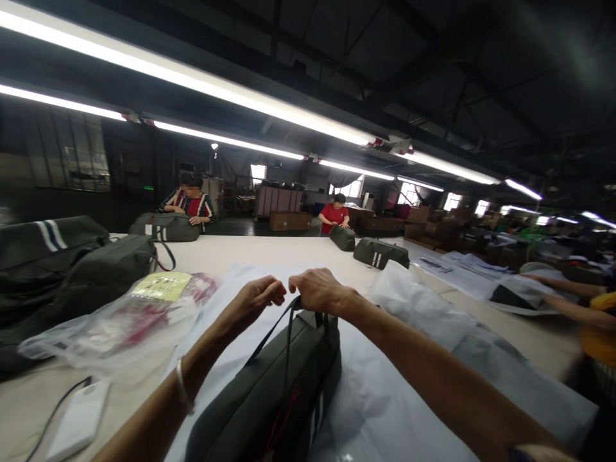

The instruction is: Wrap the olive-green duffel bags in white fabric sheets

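Observation:
A dark green bag [269, 385] with white stripes and red threads on its side lies in front of me on white sheeting. Its thin dark strap [289, 327] rises in a loop to my right hand [317, 290], whose fingers are closed around it above the bag's far end. Close by on the left, my left hand [264, 292] has its fingers curled together in a pinch; whatever may be between them is too small to see. A white band circles the left wrist.
At left are dark green bags [103, 266], a clear plastic bag with a yellow label [162, 287] and a white device with a cable [79, 417]. Translucent sheeting [433, 314] lies right. Two people handle bags across the table [269, 247]; another person's arms reach in from the right.

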`<action>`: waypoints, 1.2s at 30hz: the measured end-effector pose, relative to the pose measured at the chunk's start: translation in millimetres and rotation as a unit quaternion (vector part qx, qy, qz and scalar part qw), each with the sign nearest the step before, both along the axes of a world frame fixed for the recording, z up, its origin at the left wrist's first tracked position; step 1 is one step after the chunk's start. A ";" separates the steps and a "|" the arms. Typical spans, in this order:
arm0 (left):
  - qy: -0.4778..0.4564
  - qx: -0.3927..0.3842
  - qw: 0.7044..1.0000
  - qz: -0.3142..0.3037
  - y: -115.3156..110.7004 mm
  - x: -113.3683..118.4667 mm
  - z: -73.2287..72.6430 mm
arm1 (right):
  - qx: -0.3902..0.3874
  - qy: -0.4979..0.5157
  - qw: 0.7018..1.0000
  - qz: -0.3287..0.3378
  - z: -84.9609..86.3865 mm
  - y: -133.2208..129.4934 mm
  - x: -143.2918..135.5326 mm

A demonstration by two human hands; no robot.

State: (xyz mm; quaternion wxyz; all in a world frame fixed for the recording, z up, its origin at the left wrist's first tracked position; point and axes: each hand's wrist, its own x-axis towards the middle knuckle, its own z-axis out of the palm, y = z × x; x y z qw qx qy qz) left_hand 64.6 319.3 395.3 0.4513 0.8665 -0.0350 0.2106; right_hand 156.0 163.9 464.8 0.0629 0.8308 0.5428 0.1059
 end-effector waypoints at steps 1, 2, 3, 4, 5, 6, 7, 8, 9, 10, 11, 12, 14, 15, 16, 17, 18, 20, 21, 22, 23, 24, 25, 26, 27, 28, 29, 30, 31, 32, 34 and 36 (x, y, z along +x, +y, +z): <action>0.023 -0.010 1.000 -0.012 -4.0 -8.8 -8.8 | 0.013 0.006 1.000 0.011 -5.5 4.3 1.7; 0.042 -0.019 0.999 -0.015 -8.5 -16.6 -17.6 | 0.032 0.005 0.999 0.030 -10.1 8.1 2.1; 0.057 -0.026 0.998 -0.007 -13.2 -22.9 -25.7 | 0.052 0.000 0.997 0.055 -13.6 11.5 1.7; 0.064 -0.031 0.997 0.015 -18.0 -27.9 -32.7 | 0.068 -0.010 0.994 0.084 -16.3 14.2 1.3; 0.065 -0.035 0.996 0.042 -22.7 -31.5 -38.2 | 0.082 -0.024 0.990 0.115 -18.4 15.9 1.2; 0.061 -0.038 0.995 0.065 -26.8 -34.0 -42.0 | 0.093 -0.041 0.984 0.144 -20.6 16.4 1.9; 0.055 -0.042 0.995 0.078 -30.3 -35.8 -44.2 | 0.106 -0.061 0.978 0.168 -23.3 15.3 3.7; 0.051 -0.049 0.994 0.084 -32.9 -37.1 -44.9 | 0.124 -0.079 0.971 0.186 -27.1 12.3 6.5; 0.049 -0.062 0.993 0.084 -34.4 -38.1 -44.6 | 0.147 -0.094 0.964 0.198 -32.1 7.4 10.3; 0.046 -0.082 0.992 0.089 -34.8 -39.1 -43.6 | 0.174 -0.103 0.958 0.205 -38.5 0.5 14.8; 0.043 -0.102 0.989 0.100 -34.0 -39.8 -42.5 | 0.201 -0.106 0.952 0.206 -46.2 -8.0 19.5; 0.041 -0.116 0.985 0.121 -32.2 -40.1 -41.6 | 0.227 -0.102 0.947 0.205 -55.1 -18.0 23.9; 0.040 -0.112 0.977 0.178 -25.8 -38.2 -41.8 | 0.275 -0.085 0.938 0.195 -75.2 -39.9 29.6; 0.053 -0.081 0.973 0.207 -21.9 -35.5 -43.2 | 0.298 -0.073 0.933 0.188 -86.1 -50.9 30.0; 0.078 -0.035 0.969 0.231 -17.7 -31.3 -45.7 | 0.320 -0.063 0.928 0.182 -97.2 -61.2 28.5; 0.109 0.015 0.963 0.246 -13.4 -25.9 -49.2 | 0.338 -0.052 0.922 0.181 -108.3 -70.6 25.2; 0.142 0.061 0.954 0.255 -9.3 -19.5 -53.7 | 0.350 -0.039 0.918 0.184 -119.5 -78.8 20.3; 0.203 0.125 0.937 0.255 -1.2 -6.0 -65.5 | 0.354 -0.004 0.914 0.199 -140.9 -92.0 7.8; 0.227 0.137 0.930 0.253 2.9 0.0 -72.5 | 0.351 0.011 0.914 0.205 -150.9 -97.3 1.2; 0.249 0.143 0.923 0.255 7.4 5.0 -79.8 | 0.348 0.019 0.915 0.205 -160.3 -102.1 -5.3; 0.275 0.149 0.914 0.259 12.4 8.6 -87.3 | 0.349 0.019 0.916 0.198 -169.1 -106.5 -11.3; 0.300 0.153 0.904 0.263 18.1 10.9 -94.8 | 0.353 0.013 0.917 0.187 -177.3 -110.7 -16.8; 0.324 0.155 0.894 0.266 24.4 11.7 -102.2 | 0.359 0.009 0.916 0.181 -185.3 -114.8 -21.7; 0.347 0.156 0.886 0.266 31.3 11.5 -109.3 | 0.364 0.016 0.913 0.182 -193.4 -118.7 -26.1; 0.367 0.156 0.878 0.265 38.4 10.6 -116.1 | 0.363 0.035 0.912 0.190 -202.0 -122.2 -29.9; 0.385 0.154 0.871 0.263 45.4 9.2 -122.5 | 0.356 0.064 0.910 0.201 -211.6 -125.2 -32.9; 0.400 0.152 0.866 0.260 51.8 7.8 -128.7 | 0.340 0.098 0.911 0.212 -222.3 -127.5 -35.0; 0.411 0.150 0.863 0.254 57.3 6.7 -134.4 | 0.320 0.128 0.914 0.215 -234.2 -129.1 -36.0; 0.419 0.148 0.861 0.248 61.9 6.1 -139.6 | 0.298 0.153 0.919 0.208 -246.8 -130.0 -35.8; 0.423 0.146 0.861 0.241 65.3 6.3 -144.2 | 0.277 0.173 0.925 0.192 -259.5 -130.2 -34.3; 0.424 0.141 0.866 0.225 69.8 8.3 -151.6 | 0.258 0.207 0.930 0.160 -281.7 -129.1 -28.4; 0.415 0.134 0.876 0.206 74.0 10.4 -157.7 | 0.262 0.240 0.923 0.150 -294.2 -127.4 -21.0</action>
